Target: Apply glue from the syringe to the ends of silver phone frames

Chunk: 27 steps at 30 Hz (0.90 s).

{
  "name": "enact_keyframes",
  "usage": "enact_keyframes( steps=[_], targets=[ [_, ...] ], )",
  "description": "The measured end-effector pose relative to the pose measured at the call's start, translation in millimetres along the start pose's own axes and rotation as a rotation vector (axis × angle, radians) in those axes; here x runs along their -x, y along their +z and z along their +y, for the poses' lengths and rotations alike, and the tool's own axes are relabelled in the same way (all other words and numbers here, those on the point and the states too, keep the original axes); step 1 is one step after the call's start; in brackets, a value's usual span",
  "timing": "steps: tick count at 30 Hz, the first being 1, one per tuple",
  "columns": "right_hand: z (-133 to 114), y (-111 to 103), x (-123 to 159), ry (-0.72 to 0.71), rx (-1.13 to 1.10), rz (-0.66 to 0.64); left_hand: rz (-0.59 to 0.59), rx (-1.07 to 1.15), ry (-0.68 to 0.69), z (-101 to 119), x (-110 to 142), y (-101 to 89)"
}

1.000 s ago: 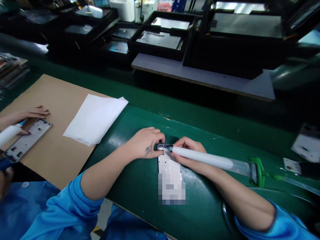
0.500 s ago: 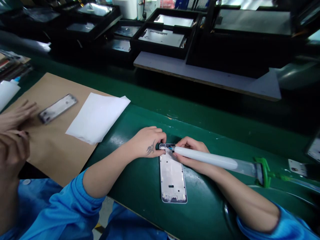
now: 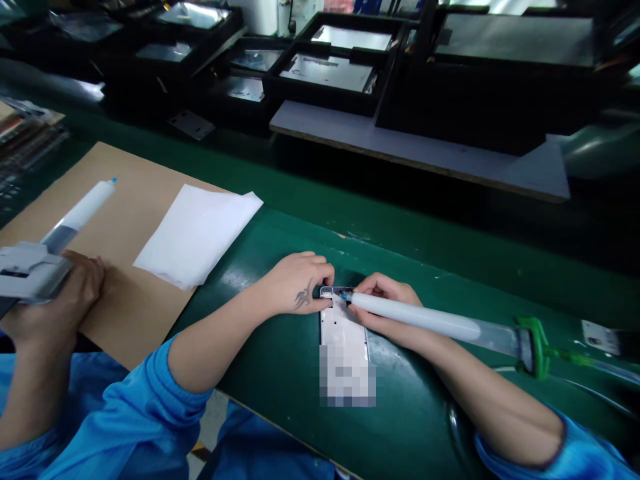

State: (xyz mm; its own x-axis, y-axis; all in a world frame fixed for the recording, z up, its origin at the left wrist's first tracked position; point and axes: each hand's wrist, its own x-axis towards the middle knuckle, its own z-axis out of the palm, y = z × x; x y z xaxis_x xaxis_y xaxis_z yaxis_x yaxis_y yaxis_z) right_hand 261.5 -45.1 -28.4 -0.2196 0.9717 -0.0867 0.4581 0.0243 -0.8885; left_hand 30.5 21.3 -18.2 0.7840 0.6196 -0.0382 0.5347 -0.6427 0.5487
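A phone frame (image 3: 345, 333) lies flat on a green bench (image 3: 280, 373), twelve o'clock from the worker (image 3: 145, 413), whose left hand (image 3: 295, 285), thumb and forefinger narrowly parted, grips its eleven o'clock corner. The right hand (image 3: 385, 293) closes around a white syringe (image 3: 420, 317), tail toward four o'clock; from here, a snagged hose (image 3: 600, 365) could jerk its blue tip (image 3: 345, 296) astray.

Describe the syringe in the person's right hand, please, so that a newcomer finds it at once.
On the green worktop, a pale frame lies before the person. At its far end, the right hand holds a long white-filled syringe, slanting to the right. Unlike the co-worker's syringe, seated in a grey holder, it ends in a green cap with a thin tube.
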Motion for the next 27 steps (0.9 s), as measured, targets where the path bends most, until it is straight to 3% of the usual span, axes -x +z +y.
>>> enact_keyframes(
  steps=[27],
  targets=[
    [-2.0, -1.6, 1.0, -0.016, 0.011, 0.021, 0.002, -0.016, 0.006, -1.4, -0.8, 1.1]
  ],
)
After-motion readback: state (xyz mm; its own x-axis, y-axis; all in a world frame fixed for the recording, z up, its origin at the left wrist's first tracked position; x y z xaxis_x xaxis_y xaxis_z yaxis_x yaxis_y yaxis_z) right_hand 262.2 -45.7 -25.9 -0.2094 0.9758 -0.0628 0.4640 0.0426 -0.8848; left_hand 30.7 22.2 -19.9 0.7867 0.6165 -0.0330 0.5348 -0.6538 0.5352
